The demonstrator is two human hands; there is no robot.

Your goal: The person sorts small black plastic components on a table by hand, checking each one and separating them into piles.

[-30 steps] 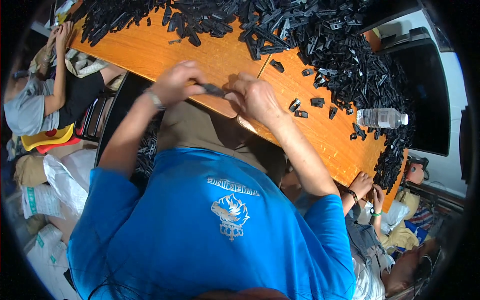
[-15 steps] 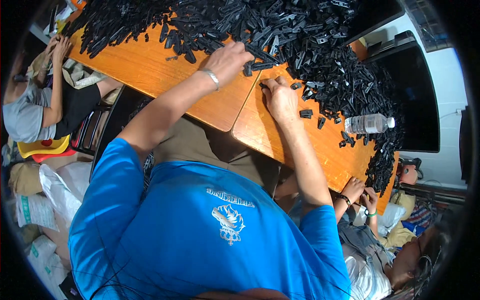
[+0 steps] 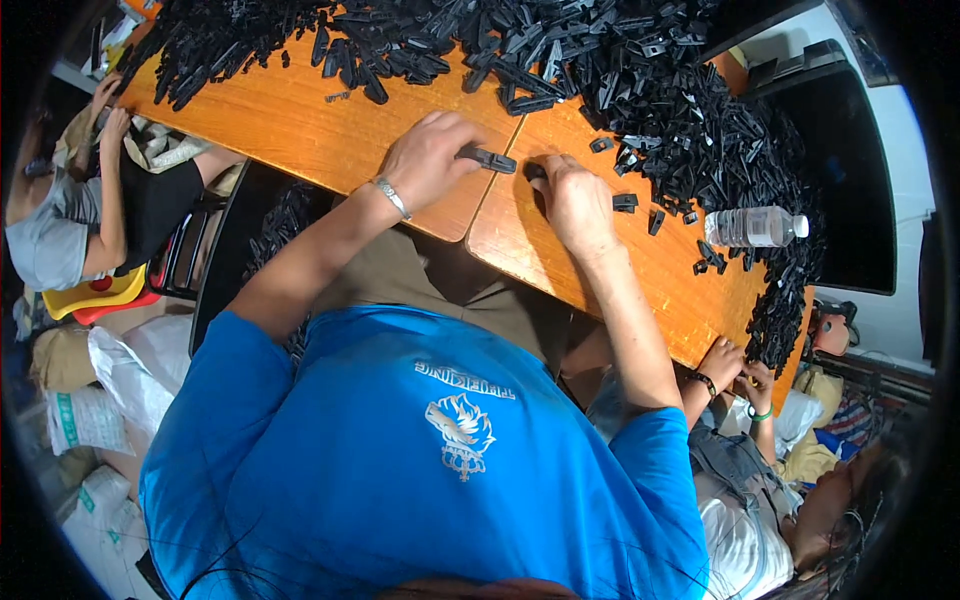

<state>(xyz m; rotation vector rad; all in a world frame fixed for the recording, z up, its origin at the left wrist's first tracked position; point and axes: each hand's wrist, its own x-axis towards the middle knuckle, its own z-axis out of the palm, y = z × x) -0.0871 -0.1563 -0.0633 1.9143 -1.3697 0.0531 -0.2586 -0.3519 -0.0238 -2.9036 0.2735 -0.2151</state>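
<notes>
Left grip (image 3: 430, 158) on narrow, elongated black piece (image 3: 492, 160)

A clear bottle (image 3: 742, 228) lies at right, near a black flat panel (image 3: 850, 185); a yellow seat (image 3: 75, 298) and white sack (image 3: 145, 368) fill the left.

I hold a long, thin black plastic piece (image 3: 492, 160) in my left hand (image 3: 430, 155), lying sideways, one end poking out. A small black piece (image 3: 535, 172), partly hidden, is pinched in my right hand (image 3: 581, 205), just beside that end.
</notes>
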